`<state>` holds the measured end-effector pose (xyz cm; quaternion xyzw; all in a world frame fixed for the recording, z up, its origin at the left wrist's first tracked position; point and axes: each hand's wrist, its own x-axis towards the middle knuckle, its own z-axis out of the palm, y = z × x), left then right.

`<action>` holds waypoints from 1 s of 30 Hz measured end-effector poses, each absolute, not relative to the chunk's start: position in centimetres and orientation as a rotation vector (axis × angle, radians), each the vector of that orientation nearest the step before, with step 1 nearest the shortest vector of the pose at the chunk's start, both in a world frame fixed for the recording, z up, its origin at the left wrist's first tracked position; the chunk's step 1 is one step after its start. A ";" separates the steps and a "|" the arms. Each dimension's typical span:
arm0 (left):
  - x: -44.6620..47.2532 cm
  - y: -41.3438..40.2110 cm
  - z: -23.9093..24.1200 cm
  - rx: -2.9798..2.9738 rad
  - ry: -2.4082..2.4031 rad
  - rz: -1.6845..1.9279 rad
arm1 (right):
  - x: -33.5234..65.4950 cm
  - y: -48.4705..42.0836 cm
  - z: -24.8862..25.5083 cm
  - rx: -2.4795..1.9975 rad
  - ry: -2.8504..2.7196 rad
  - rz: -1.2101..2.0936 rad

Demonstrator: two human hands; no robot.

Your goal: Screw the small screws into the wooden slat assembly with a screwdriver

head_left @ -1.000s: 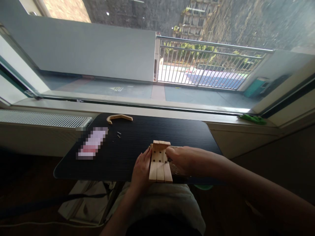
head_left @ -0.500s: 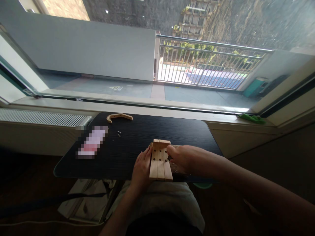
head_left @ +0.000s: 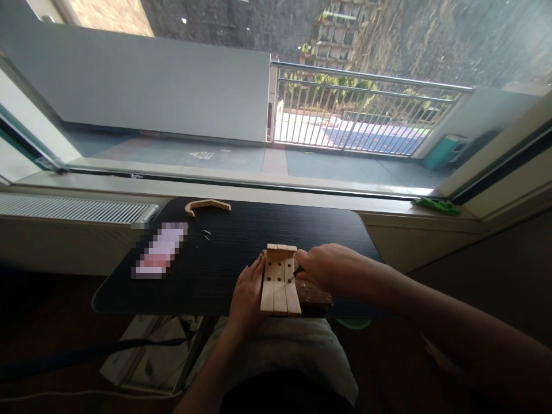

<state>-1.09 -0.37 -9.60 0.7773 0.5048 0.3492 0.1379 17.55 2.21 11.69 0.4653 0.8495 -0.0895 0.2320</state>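
Note:
A small pale wooden slatted piece (head_left: 280, 296) lies near the front edge of the black table, with a raised end at the back and several dark round holes or screw heads in its slats. Along its left side my left hand (head_left: 246, 290) grips the edge; the thumb is hidden. My right hand (head_left: 325, 264) is closed in a pinch at the right slat, around a small dark tool (head_left: 296, 273) whose kind is too small to tell. Its tip reaches the lower right hole. Under my right hand lies a brown, shiny block-like thing (head_left: 314, 293), partly covered.
On the black table (head_left: 233, 253) lie a curved wooden piece (head_left: 209, 204), small metal screws (head_left: 207, 234) and a blurred pinkish sheet (head_left: 161, 250). A radiator (head_left: 77, 207) stands left. Behind is a window sill with a green cloth (head_left: 437, 206).
My right hand has turned and lifted slightly around the small tool, uncovering more of the brown thing beneath. My left hand stays on the slatted piece. The view has shifted slightly.

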 end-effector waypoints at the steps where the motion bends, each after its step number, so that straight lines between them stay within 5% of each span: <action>1: -1.1 -0.3 -9.6 2.248 1.463 1.010 | 17.4 2.3 11.8 1.278 2.320 -0.230; 30: -1.2 -0.3 -10.1 2.318 1.458 0.915 | 16.8 2.7 10.8 0.768 2.524 0.035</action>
